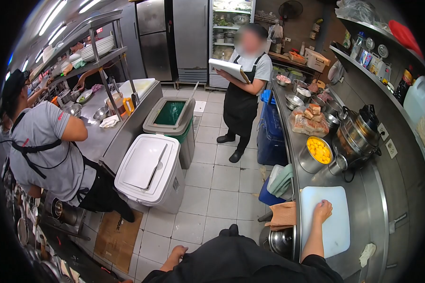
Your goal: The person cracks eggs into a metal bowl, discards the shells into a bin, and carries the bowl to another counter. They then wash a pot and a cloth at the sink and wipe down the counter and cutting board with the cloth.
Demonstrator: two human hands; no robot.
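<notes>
- Right hand (322,212): curling in a loose clench, resting on the white cutting board (333,232).
- Left hand (178,253): hanging beside the black apron (233,259); whether clenched or released, cannot tell.
- Cutting board: lying flat on the metal desk (366,214), near its edge.
- Orange cloth (284,214): draping just beside the board.
- Steel pot (311,162): standing beyond the board, holding yellow pieces (319,150).

On the right-hand tabletop (363,221), a cutting board (333,236) is placed nearest; beyond it a pot (316,154) is set, with bagged bread (310,120) behind. At left, two bins (148,172) are stood on the floor (193,188).
</notes>
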